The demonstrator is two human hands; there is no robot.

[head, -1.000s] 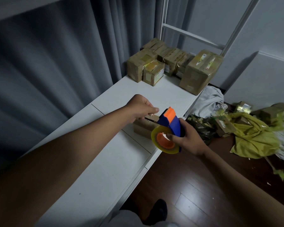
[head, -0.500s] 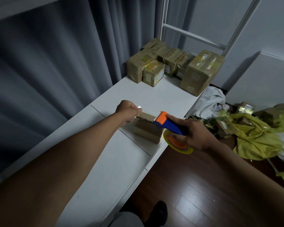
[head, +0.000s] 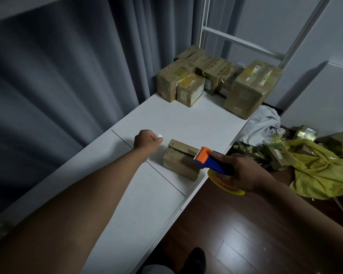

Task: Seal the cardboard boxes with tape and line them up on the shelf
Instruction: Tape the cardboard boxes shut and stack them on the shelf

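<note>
Taping small box (head: 181, 159) with dispenser (head: 210, 162)

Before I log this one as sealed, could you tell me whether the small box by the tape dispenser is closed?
Flaps down, not yet sealed: the small box shows a dark seam on top, with the tape dispenser at its edge.

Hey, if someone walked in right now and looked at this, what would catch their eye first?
Probably the orange and blue tape dispenser in the right hand, its orange head on the small cardboard box at the white shelf's front edge. The left hand pinches a shiny bit of tape left of that box. Next, the cluster of taped boxes at the shelf's far end.
</note>
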